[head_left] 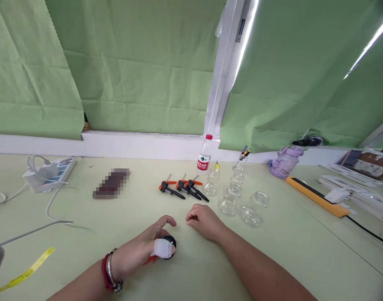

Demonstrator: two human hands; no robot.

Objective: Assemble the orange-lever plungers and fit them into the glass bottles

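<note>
My left hand (144, 246), with a white wrap on its thumb, grips a round black piece (170, 241) that has a red part (150, 259) sticking out below. The index finger is bent above the piece. Close by on the right, my right hand (206, 221) rests low over the table with its fingers curled together; whether they hold anything is hidden. Beyond both hands lie three black-and-orange pieces (191, 189) with thin rods, side by side. Several clear glass bottles (229, 200) stand past my right hand, one of them (254, 209) nearest my forearm.
A red-capped water bottle (205, 156) stands near the wall, with screwdrivers (242, 154) in a glass to its right. Further right are a purple bottle (285, 162) and an orange power strip (316, 196). A white power strip (50, 175) with cables sits left, near a blurred dark item (112, 184).
</note>
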